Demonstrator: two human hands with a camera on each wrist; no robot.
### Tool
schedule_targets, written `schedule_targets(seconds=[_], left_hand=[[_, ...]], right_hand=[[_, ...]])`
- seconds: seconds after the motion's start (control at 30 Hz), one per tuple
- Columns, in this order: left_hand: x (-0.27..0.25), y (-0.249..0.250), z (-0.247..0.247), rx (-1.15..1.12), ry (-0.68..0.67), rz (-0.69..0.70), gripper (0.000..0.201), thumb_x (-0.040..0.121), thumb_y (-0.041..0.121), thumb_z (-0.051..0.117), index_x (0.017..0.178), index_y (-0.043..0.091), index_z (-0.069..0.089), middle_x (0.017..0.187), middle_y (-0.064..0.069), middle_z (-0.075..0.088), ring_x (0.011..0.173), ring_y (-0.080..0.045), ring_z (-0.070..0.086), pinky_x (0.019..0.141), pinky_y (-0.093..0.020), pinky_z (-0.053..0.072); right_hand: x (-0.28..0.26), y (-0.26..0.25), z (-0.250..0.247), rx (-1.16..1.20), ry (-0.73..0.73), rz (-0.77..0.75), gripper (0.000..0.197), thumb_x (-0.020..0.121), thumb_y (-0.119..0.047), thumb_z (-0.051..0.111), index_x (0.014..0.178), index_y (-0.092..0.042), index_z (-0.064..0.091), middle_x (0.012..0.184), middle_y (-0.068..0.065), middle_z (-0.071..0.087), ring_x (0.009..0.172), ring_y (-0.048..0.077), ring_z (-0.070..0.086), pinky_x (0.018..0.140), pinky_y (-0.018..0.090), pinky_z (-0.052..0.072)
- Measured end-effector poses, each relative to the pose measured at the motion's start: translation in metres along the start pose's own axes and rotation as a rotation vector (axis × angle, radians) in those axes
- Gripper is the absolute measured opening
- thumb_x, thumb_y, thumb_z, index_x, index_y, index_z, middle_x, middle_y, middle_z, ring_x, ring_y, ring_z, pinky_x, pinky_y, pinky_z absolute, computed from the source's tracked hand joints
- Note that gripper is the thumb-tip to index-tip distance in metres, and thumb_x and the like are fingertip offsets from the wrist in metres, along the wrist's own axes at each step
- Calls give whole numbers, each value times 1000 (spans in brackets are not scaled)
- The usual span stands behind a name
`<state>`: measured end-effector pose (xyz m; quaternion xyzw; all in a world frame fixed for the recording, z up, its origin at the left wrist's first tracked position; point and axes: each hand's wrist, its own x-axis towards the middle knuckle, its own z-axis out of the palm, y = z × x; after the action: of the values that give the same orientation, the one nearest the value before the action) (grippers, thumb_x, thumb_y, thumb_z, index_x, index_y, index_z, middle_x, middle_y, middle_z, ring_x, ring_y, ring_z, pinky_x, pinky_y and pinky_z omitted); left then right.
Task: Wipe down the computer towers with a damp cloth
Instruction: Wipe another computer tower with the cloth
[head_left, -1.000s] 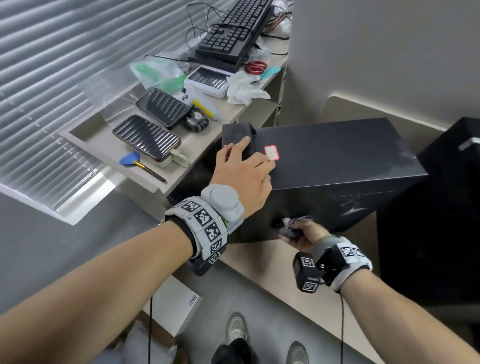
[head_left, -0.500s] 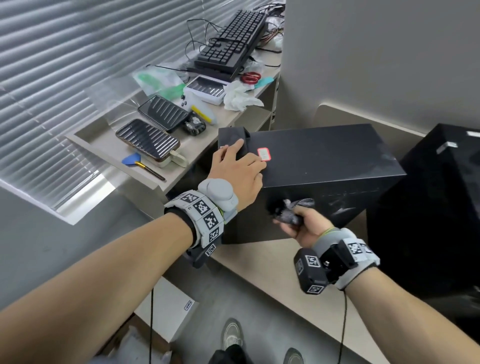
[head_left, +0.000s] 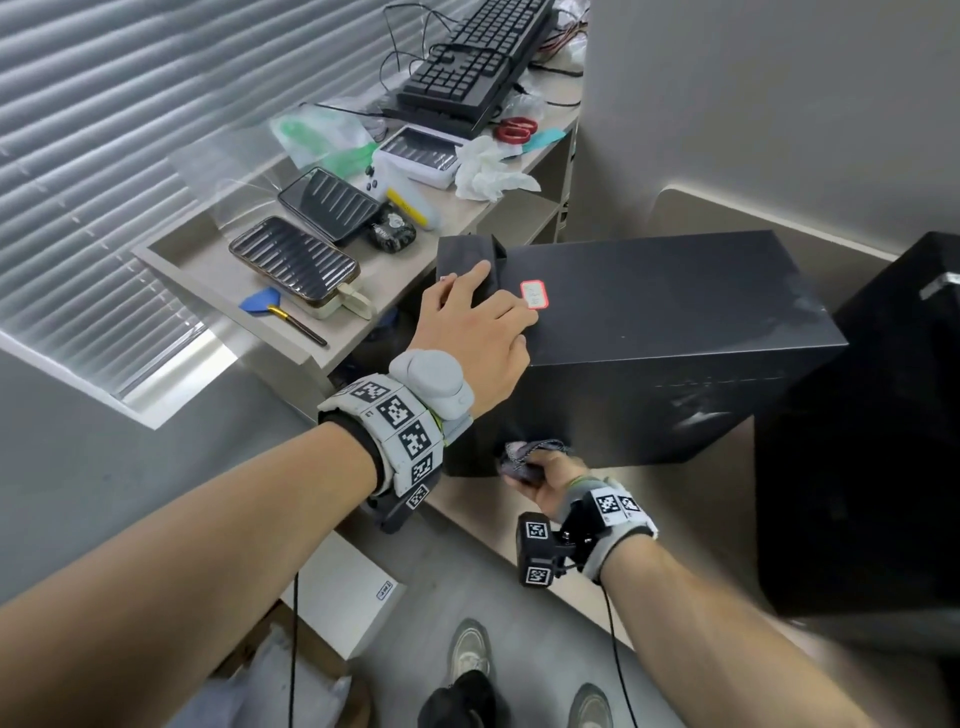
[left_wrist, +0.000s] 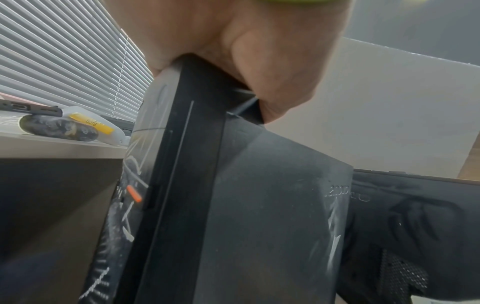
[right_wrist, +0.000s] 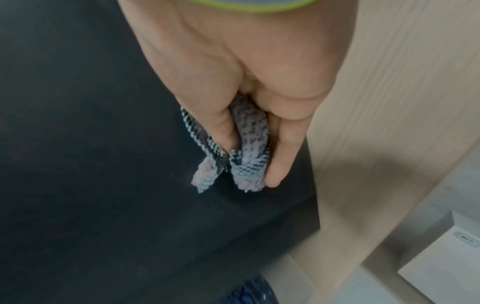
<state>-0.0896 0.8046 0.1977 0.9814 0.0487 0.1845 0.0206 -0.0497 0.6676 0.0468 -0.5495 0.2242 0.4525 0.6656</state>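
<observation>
The tower lies on its side on the bench, a red-edged label on top, writing unreadable. Left hand rests there, fingers spread. Right hand grips the cloth against its near face.

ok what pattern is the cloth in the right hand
A grey-and-white woven check with a pale lilac tinge; the cloth shows best in the right wrist view.
</observation>
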Motion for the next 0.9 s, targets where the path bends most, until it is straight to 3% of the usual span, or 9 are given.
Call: schedule_targets(seconds=[0.07,0.2,0.43,0.53,0.63,0.7,0.8,0.87,0.9], left_hand=[[1,0,0,4,0,4,41,84,31,34,107,27,68,111,11,67,129,-32,46,104,-48,32],[1,0,0,-12,5,3,41,84,30,35,106,27,69,109,11,67,128,-32,47,104,-48,33],[5,7,-6,8,-36,-43,40,78,29,37,101,23,69,100,6,67,123,-35,50,99,-49,35],[16,20,-16,74,-136,-89,41,76,28,42,110,22,64,106,2,65,124,-39,46,98,-51,36],[31,36,-21,155,-343,-146,48,84,25,49,132,19,47,129,-3,50,136,-39,28,110,-52,24],[38,43,-20,123,-383,-143,46,83,17,53,129,17,47,131,-6,45,135,-36,28,114,-47,20],[51,58,-18,27,-425,-97,34,81,7,53,113,17,53,121,-6,47,119,-29,42,96,-37,35],[58,74,-17,-14,-439,-99,29,83,4,50,109,16,53,120,-6,46,114,-29,43,80,-32,38],[59,76,-16,-37,-437,-112,30,84,4,49,110,18,54,121,-4,46,113,-27,44,77,-32,37]], right_hand=[[2,-9,-23,13,37,-46,17,86,6,57,74,-5,61,78,12,67,63,23,66,59,37,58],[-3,-49,-77,188,194,-154,20,85,12,55,72,-3,55,62,11,68,51,21,68,49,38,58],[-37,-83,-77,83,90,-214,14,93,3,47,90,-4,58,71,9,71,62,24,69,50,38,59],[-54,-103,-95,97,146,-287,11,92,0,50,97,-4,59,82,13,71,71,28,69,47,33,56],[-69,-126,-119,199,223,-393,28,90,-5,57,117,-3,57,99,19,64,78,34,66,46,31,54],[-77,-137,-117,202,188,-425,33,87,-8,62,119,-3,58,95,18,66,77,33,65,45,27,52],[-89,-137,-97,141,77,-414,10,86,-6,62,93,-11,67,65,4,68,57,20,65,43,22,49],[-87,-126,-94,103,64,-357,11,88,-5,60,83,-13,66,60,3,65,51,15,63,44,22,50],[-83,-120,-92,106,81,-326,13,89,-4,57,82,-12,64,65,6,65,54,18,63,44,23,51]])
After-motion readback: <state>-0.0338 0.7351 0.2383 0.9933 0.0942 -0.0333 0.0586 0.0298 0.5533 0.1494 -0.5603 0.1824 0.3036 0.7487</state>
